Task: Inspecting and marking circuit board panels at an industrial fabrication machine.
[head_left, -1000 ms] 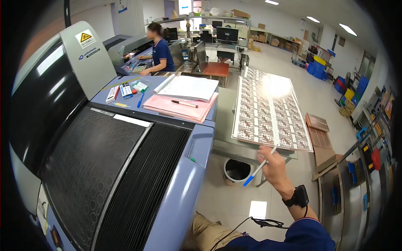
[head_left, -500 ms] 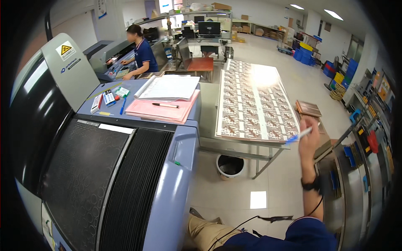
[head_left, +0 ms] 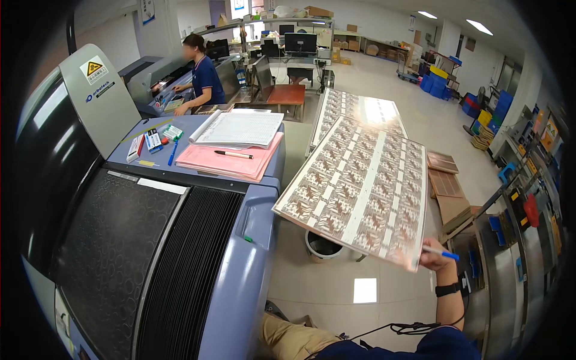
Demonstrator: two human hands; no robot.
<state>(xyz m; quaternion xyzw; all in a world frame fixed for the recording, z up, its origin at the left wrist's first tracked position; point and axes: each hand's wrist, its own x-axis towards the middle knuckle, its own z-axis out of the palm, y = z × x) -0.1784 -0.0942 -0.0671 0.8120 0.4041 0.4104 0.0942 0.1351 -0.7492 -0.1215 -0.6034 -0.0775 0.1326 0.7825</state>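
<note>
My right hand (head_left: 433, 257) grips the near right corner of a large circuit board panel (head_left: 367, 186) with rows of brown and white patterns. A marker with a blue end (head_left: 447, 254) sticks out from the same hand toward the right. Tilted, the panel hangs partly off the table, its near edge above the floor and its far part over the similar patterned panel (head_left: 333, 113) lying there. Whether its far end rests on that one I cannot tell. My left hand is out of view.
To the left stands a blue-grey machine (head_left: 240, 288) with a black bed, bearing a notebook (head_left: 240, 129), pink sheets (head_left: 198, 163), a pen and markers. A white bucket (head_left: 324, 255) sits beneath the panel. Racks (head_left: 510, 264) line the right. A co-worker (head_left: 207, 78) works at the far left.
My right hand has come down and nearer, taking hold of the panel's corner. The panel has been pulled toward me and turned, uncovering another beneath. The marker now points right.
</note>
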